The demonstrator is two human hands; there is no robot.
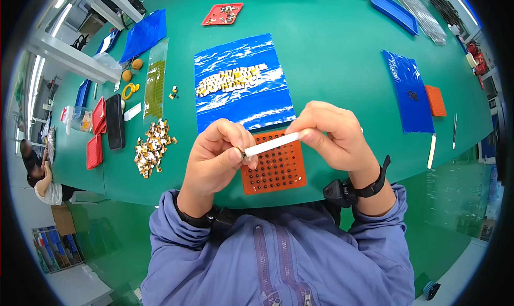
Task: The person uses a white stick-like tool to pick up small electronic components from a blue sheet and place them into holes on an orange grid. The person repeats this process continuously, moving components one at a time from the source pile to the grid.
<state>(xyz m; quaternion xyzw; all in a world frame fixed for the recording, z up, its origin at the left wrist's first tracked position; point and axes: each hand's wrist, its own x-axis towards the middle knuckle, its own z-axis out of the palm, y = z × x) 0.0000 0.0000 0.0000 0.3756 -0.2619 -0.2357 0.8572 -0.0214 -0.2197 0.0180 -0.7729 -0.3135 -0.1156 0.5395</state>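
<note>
Green surface (342, 54) filled most of frame; blue sheet (241, 107) lay upper centre. Right hand (334, 134), left hand (213, 156) were above orange holed block (276, 177). Right grip pinched white stick (274, 144), centre frame, by right end; left grip held tiny dark part (244, 154) at stick's left end.

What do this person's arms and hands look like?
The left hand and right hand have no gloves on. The arms have bluish-purple sleeves, bunched up like an accordion. Each wrist wears a black strap with a chunky black gadget on it.
</note>
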